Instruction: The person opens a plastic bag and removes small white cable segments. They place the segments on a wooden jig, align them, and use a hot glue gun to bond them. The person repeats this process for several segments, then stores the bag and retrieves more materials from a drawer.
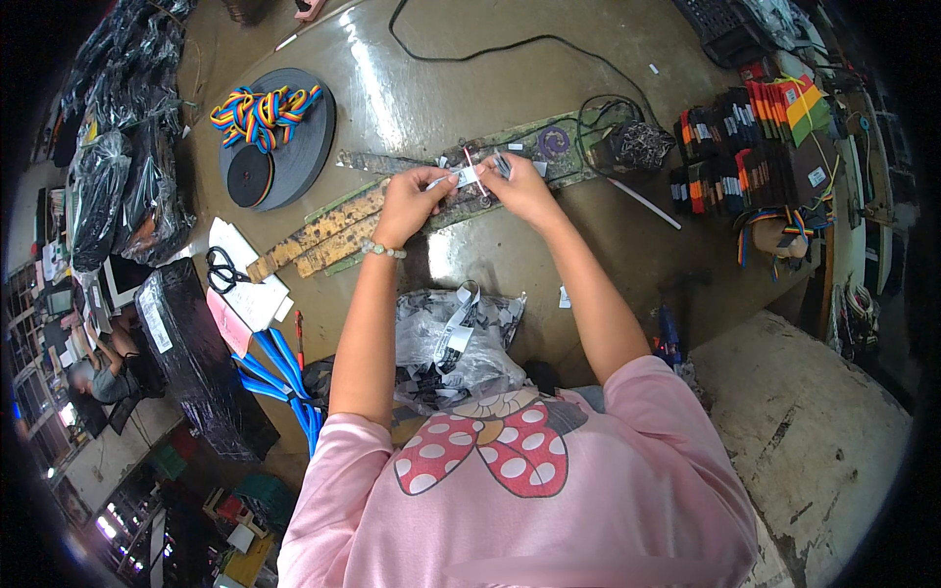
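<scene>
Both forearms reach over the table, and the hands meet near its middle. My left hand (412,203) is closed in a pinch on the left end of a small white label (466,177). Close by on the right, my right hand (522,190) is closed too, its fingertips around something small and dark that I cannot make out. A thin pinkish stick (469,157) passes upright between the hands. Under them lies a green board (431,230) with worn yellow-and-black strips (333,233). Below my wrists, a clear plastic bag (490,367) holds grey and white patterned pieces.
A large grey webbing roll (312,147) carries a striped rainbow cord (257,116). Black scissors (225,271) lie on white papers (257,289) beside blue straps (274,367). Rightward are a black cable (549,39), a pile of small metal pieces (642,145) and stacked striped straps (711,147).
</scene>
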`<state>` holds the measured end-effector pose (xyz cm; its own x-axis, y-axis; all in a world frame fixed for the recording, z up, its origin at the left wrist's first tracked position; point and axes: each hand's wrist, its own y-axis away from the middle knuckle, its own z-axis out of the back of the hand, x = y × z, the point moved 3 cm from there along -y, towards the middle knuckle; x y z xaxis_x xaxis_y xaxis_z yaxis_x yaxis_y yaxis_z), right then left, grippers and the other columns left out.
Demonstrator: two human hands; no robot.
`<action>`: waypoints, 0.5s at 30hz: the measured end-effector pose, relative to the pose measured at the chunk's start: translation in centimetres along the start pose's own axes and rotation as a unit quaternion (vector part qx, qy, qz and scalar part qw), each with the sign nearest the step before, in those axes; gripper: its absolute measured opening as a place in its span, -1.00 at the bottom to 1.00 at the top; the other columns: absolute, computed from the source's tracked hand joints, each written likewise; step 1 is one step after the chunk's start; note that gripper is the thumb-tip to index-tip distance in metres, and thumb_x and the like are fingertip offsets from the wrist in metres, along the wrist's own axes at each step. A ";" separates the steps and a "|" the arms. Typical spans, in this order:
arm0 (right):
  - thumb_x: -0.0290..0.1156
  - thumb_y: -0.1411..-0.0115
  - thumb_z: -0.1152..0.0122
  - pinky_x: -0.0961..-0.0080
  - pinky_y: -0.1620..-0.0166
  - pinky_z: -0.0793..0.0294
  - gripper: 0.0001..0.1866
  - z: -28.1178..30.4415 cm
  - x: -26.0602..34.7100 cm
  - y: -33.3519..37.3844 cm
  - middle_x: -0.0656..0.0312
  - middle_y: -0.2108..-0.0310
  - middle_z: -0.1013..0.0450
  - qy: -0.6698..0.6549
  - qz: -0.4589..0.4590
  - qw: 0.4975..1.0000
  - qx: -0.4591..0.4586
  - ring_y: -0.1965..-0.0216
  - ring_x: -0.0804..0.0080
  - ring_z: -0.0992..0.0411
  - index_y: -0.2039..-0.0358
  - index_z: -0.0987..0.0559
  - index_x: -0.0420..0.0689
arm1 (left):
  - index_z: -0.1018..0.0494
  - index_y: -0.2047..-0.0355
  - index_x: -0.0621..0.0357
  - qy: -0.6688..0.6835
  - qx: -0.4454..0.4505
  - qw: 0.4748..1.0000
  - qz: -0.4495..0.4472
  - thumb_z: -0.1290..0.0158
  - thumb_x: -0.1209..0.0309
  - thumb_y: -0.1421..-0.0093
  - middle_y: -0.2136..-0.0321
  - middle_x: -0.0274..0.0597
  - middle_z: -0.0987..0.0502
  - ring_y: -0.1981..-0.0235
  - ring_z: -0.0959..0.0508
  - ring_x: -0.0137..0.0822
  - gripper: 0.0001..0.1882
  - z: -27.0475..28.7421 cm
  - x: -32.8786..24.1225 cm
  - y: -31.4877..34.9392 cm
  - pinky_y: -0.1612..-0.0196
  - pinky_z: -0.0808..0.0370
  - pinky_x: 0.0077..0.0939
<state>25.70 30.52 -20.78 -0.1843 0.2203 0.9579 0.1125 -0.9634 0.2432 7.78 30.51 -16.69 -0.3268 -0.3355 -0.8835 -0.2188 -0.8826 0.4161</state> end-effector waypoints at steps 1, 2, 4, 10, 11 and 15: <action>-0.37 -0.16 -0.14 0.61 0.26 -0.34 -0.80 0.0 -0.3 0.0 0.31 0.44 -0.46 0.011 -0.039 0.999 -0.005 0.39 0.63 -0.34 0.38 -0.50 -0.28 | -0.53 0.32 0.28 0.005 -0.001 1.000 0.000 -0.12 0.32 -0.13 0.56 -0.37 -0.54 0.66 -0.35 -0.65 -0.76 0.0 0.0 -0.1 0.60 -0.29 -0.75; -0.37 -0.14 -0.15 0.58 0.28 -0.35 -0.80 0.1 -0.1 0.0 0.28 0.46 -0.47 0.009 -0.004 1.000 -0.016 0.40 0.59 -0.36 0.38 -0.50 -0.27 | -0.52 0.32 0.30 0.009 -0.002 1.000 0.000 -0.13 0.33 -0.13 0.57 -0.35 -0.54 0.67 -0.35 -0.64 -0.75 0.0 0.1 -0.1 0.61 -0.29 -0.75; -0.37 -0.10 -0.18 0.53 0.32 -0.37 -0.81 0.8 0.5 0.3 0.21 0.49 -0.48 0.021 0.002 0.999 -0.032 0.44 0.52 -0.40 0.39 -0.50 -0.27 | -0.52 0.32 0.31 0.016 -0.002 1.000 0.001 -0.13 0.34 -0.12 0.57 -0.34 -0.55 0.66 -0.37 -0.64 -0.75 0.1 0.0 -0.1 0.59 -0.31 -0.74; -0.36 -0.03 -0.14 0.14 0.28 -0.41 -0.79 5.5 4.5 3.5 -0.15 0.45 -0.47 0.276 -0.067 0.944 -0.165 0.37 -0.10 -0.45 0.38 -0.51 -0.25 | -0.53 0.35 0.27 -0.002 -0.062 0.993 -0.103 -0.13 0.35 -0.12 0.46 -0.34 -0.53 0.47 -0.43 -0.60 -0.79 1.7 -2.2 3.0 0.34 -0.36 -0.71; -0.37 -0.03 -0.14 0.13 0.28 -0.41 -0.79 5.9 5.3 4.1 -0.15 0.45 -0.47 0.306 -0.076 0.933 -0.173 0.36 -0.11 -0.45 0.38 -0.50 -0.25 | -0.52 0.35 0.27 0.002 -0.069 0.992 -0.103 -0.13 0.35 -0.13 0.45 -0.34 -0.52 0.44 -0.43 -0.60 -0.80 2.0 -2.7 4.0 0.31 -0.36 -0.71; -0.28 -0.06 -0.18 0.24 0.24 -0.45 -0.73 5.4 8.9 5.9 -0.07 0.42 -0.51 0.263 -0.041 0.954 -0.139 0.34 0.01 -0.50 0.36 -0.54 -0.24 | -0.51 0.32 0.25 0.083 -0.055 0.992 -0.078 -0.12 0.35 -0.14 0.46 -0.38 -0.50 0.43 -0.42 -0.59 -0.80 2.4 -4.5 7.0 0.30 -0.37 -0.69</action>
<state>29.99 27.58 -9.97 -0.6537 0.2599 0.7108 -0.1731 -0.9656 0.1939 5.49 26.62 -9.24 -0.1387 -0.2331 -0.9625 -0.1510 -0.9556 0.2532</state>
